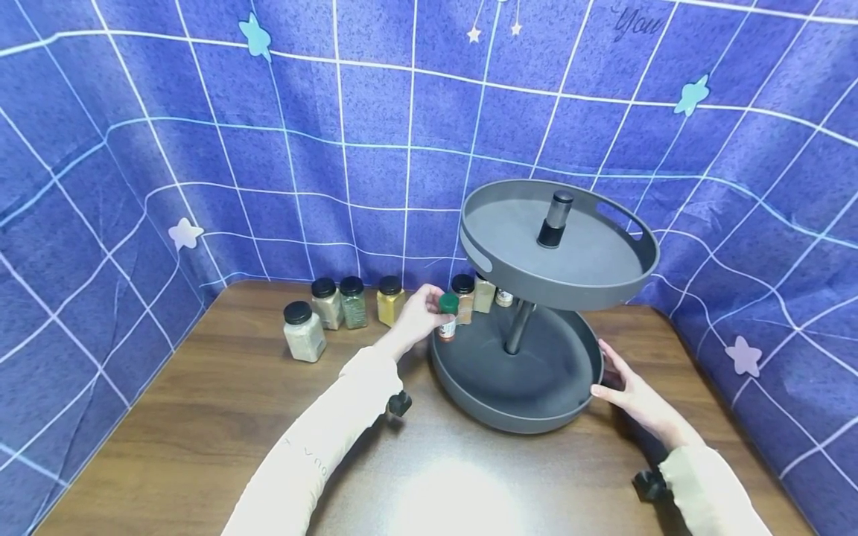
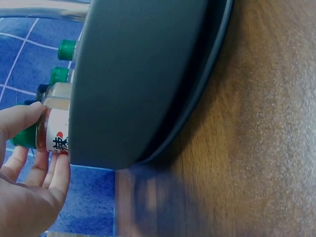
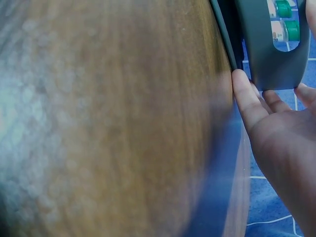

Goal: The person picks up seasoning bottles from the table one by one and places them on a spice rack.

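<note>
Between its thumb and fingers, my left hand [image 1: 417, 318] holds a small spice jar [image 2: 58, 129] with a green cap and a white label. The jar stands upright just inside the left rim of the lower tier of a dark grey two-tier round tray [image 1: 479, 376]. My right hand [image 1: 633, 398] touches the right outer wall of that tier with spread fingers, its thumb at the rim. Beside the held jar are a black-capped jar of reddish-brown spice [image 1: 464, 304] and a pale spice jar [image 1: 483, 295]. A further small jar [image 1: 504, 298] is partly hidden under the upper tier [image 1: 503, 231].
On the table left of the tray stand several black-capped jars: a whitish one [image 1: 304, 339], a beige one [image 1: 327, 309], a green herb one [image 1: 354, 307] and a yellow one [image 1: 389, 305]. A blue gridded cloth [image 1: 375, 171] hangs behind the wooden table [image 1: 194, 394].
</note>
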Motion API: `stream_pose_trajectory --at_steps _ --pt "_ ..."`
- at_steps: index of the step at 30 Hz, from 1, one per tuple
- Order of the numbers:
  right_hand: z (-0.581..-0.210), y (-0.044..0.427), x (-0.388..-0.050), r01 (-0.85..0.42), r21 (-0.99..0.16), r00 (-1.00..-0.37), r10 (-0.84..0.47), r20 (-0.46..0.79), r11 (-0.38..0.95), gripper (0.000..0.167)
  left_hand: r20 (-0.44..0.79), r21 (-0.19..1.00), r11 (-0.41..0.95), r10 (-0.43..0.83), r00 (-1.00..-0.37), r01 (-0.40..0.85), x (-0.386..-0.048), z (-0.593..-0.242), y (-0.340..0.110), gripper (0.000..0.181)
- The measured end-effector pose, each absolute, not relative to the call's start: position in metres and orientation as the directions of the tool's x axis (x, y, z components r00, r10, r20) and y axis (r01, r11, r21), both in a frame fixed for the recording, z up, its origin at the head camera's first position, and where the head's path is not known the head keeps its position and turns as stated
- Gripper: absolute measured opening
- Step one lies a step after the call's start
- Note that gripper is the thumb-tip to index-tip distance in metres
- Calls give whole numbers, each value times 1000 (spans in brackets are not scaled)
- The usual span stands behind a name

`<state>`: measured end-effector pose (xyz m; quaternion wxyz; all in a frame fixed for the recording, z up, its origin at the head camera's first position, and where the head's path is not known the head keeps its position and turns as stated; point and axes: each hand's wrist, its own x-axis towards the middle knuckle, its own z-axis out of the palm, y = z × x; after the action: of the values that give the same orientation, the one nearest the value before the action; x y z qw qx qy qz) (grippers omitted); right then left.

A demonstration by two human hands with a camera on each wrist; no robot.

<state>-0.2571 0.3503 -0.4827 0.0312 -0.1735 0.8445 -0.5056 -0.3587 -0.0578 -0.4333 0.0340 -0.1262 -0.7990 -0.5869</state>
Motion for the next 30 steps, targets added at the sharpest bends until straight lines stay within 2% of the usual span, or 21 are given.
stream_pose_trajectory --at_steps 10,24,30 --pt "-480 349 -255 -274 -864 -935 -326 138 423 80 235 924 266 173 -957 275 -361 -436 -58 46" --pt "-481 349 -255 -268 -869 -937 -323 133 417 80 174 948 227 220 -960 224 -353 -421 -62 64" --pt "-481 349 -255 -258 -870 -939 -321 123 420 80 146 946 250 241 -960 207 -350 -414 -65 74"
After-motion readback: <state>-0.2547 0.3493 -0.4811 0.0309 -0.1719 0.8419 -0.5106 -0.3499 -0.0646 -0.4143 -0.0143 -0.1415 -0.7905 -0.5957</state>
